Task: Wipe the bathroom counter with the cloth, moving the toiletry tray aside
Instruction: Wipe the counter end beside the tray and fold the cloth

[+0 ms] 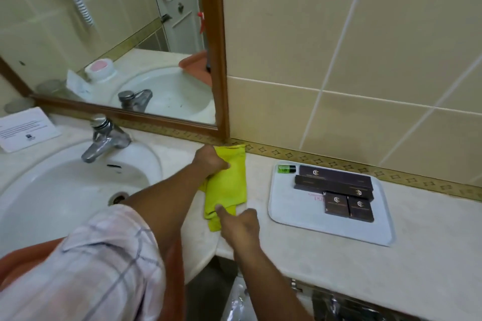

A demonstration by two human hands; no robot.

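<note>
Cloth: as it lay soft, we pinned the cloth [229,185] under our left hand [210,161], fingers closed on it.
Right hand [240,221]: thumb pressing its near edge.
Tray [294,219]: light, rigid; rim grip seemed best.

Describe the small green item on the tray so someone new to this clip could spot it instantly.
Start at the counter right of the sink, where a white tray sits against the patterned wall border. In the tray's far left corner lies a small green bottle on its side. Everything else on the tray is a dark rectangular box.
</note>
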